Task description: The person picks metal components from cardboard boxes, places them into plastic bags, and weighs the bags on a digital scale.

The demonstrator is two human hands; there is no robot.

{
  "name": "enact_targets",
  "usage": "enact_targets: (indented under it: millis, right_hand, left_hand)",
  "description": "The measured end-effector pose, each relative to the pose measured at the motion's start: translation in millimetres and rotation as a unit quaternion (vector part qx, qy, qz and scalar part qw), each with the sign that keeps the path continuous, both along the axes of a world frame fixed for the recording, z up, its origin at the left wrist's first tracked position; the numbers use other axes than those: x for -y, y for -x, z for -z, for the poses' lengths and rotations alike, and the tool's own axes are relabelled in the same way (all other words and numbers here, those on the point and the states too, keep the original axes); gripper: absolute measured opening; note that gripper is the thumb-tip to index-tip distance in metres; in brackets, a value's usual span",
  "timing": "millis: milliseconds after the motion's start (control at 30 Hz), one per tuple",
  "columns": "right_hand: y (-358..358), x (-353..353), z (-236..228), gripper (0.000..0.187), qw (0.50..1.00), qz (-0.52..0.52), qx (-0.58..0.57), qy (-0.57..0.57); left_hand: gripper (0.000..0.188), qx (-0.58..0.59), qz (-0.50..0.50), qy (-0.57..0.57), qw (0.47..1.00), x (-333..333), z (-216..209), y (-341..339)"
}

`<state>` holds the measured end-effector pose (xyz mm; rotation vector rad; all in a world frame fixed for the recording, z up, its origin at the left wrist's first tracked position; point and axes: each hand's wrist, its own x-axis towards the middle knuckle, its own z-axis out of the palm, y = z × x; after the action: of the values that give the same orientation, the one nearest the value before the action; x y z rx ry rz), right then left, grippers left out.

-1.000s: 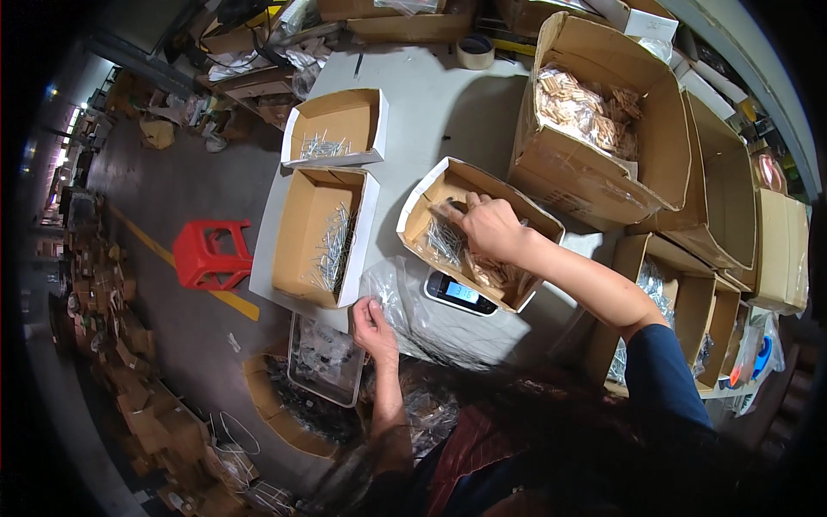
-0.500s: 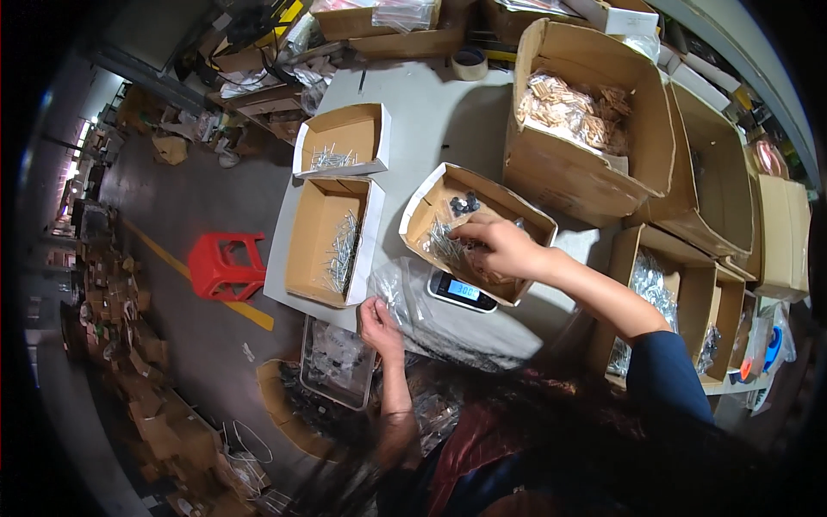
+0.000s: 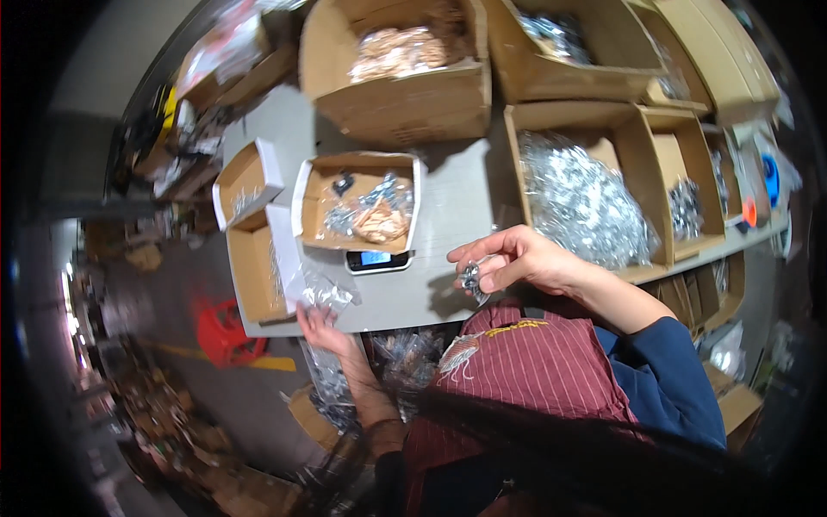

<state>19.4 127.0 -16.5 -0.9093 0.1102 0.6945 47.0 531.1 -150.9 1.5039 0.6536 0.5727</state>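
Observation:
My right hand (image 3: 536,261) pinches a small clear bag of dark, shiny hardware (image 3: 470,277) over the table's near side. At the bench's near-left edge, my left hand (image 3: 324,331) grips the edge of a clear plastic bag (image 3: 332,291); its exact grip is blurred. Between and beyond the hands, a cardboard tray (image 3: 303,202) rests on a digital scale (image 3: 398,260) with a lit display. Inside the tray are wooden dowels (image 3: 382,222), silvery screws (image 3: 341,221) and small black parts (image 3: 343,183).
Two open boxes, a near one (image 3: 250,267) and a far one (image 3: 250,177), hold screws at left. A large box of bagged dowels (image 3: 396,108) stands behind. At right, a carton (image 3: 586,116) holds many hardware bags (image 3: 586,202). A red stool (image 3: 226,334) stands on the floor.
My right hand has left the tray and moved toward me, now holding the small hardware bag. My left hand stays by the clear bag. The view has swung to the right.

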Motion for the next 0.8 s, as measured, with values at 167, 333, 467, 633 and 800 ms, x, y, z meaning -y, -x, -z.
enact_targets:
  millis: [167,333,467,633,800]
  right_hand:
    - [47,18,15,0.028,0.996,0.067,0.041,-0.045]
    - [67,27,4,0.022,0.998,0.005,0.064,-0.021]
    - [77,15,6,0.028,0.854,0.228,0.381,0.272]
    - [76,16,-8,0.033,0.697,0.26,0.61,0.274]
    - [82,18,2,0.041,0.707,0.225,0.611,0.275]
  left_hand:
    - [0.023,-0.026,0.112,-0.204,0.972,-17,16,46]
    - [0.015,0.012,0.423,-0.174,0.889,40,-42,84]
    - [0.015,-0.075,0.529,0.026,0.845,135,-113,77]
    - [0.037,-0.186,0.603,0.133,0.764,195,-160,77]
    - [0.02,-0.18,0.63,0.122,0.746,232,-170,86]
